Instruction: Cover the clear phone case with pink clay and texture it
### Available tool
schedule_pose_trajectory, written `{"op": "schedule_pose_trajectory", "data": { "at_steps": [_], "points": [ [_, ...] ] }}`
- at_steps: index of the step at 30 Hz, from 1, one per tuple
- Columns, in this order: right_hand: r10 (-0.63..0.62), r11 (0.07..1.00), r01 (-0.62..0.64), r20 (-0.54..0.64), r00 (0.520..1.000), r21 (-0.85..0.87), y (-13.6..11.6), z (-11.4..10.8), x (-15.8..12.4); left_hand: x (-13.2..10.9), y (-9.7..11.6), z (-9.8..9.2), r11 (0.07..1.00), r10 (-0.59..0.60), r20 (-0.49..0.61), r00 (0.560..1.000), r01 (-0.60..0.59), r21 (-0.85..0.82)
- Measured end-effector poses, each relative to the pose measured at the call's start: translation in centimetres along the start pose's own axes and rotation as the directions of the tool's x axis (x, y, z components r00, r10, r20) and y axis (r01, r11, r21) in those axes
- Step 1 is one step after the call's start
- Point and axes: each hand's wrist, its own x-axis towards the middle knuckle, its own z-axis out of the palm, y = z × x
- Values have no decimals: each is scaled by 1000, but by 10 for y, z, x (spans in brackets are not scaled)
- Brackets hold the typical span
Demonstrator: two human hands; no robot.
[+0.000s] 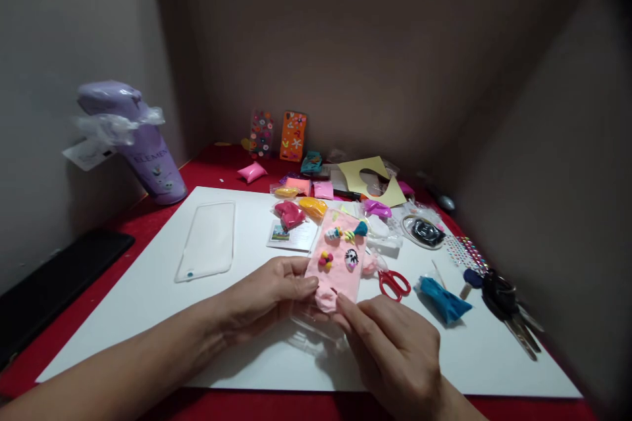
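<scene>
The flat, rectangular, pink clay-covered phone case (pixel 340 276) is between your hands, long axis pointing away. Your left hand (pixel 269 289) pinches its left edge; your right hand (pixel 397 339), fingers curled, touches its lower right, grip unclear.

On my feed I ct 2 hands (pixel 395 339), 4 ph. cases (pixel 340 276), 1 pr scissors (pixel 395 283), 1 btl (pixel 155 151), 1 yel. sheet (pixel 351 174).

Left grip (pixel 281 289) pinched, thumb (pixel 300 287) uppermost; right grip (pixel 399 342) curled, index finger (pixel 363 325) extended; forearms (pixel 148 348) angled inward.
</scene>
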Motion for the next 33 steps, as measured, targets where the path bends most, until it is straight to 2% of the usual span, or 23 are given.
{"op": "schedule_pose_trajectory", "data": {
  "at_steps": [3,8,17,23,28,33],
  "points": [
    [-31,999,32,-32,999,20,-2,-2,1,0,0,1,999,26,17,1000,-25,-25],
    [-32,998,33,21,999,-45,-2,0,3,0,0,3,998,34,37,999,-32,-49],
    [-45,986,52,48,998,-158,-2,2,0,0,-4,2,998,-10,-22,1000,9,-58],
    [-48,998,48,5,999,-46,-6,-3,4,-1,-3,1,997,10,-16,1000,-11,-75],
    [-63,995,63,3,998,-74,-6,-1,8,-1,-1,3,995,21,5,1000,-21,-93],
    [2,1000,-2,7,1000,-12,-4,1,6,0,-5,2,999,26,-25,999,-27,-42]
  ]
}}
